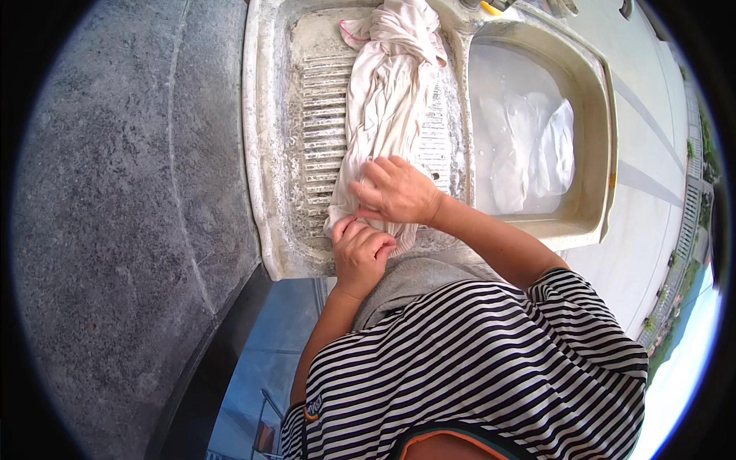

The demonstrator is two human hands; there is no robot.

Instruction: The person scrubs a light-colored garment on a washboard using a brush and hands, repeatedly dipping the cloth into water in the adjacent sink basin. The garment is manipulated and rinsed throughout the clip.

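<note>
A long, wet-looking pale pink garment (387, 107) lies bunched lengthwise on the ribbed washboard (322, 130) of a stone wash sink. Its far end is twisted in a thick heap, with a thin pink trim at the left edge. At the near end, my left hand (360, 253) is closed on the fabric, knuckles up. Just above it and to the right, my right hand (400, 192) has its fingers bent over the same cloth, thumb side close to my left hand. The fabric under both palms is hidden.
Right of the washboard is a basin (602, 153) of cloudy water with white cloth (529, 146) in it. Something yellow and black (492, 8) sits on the far rim. A grey stone slab (115, 169) borders the sink on the left.
</note>
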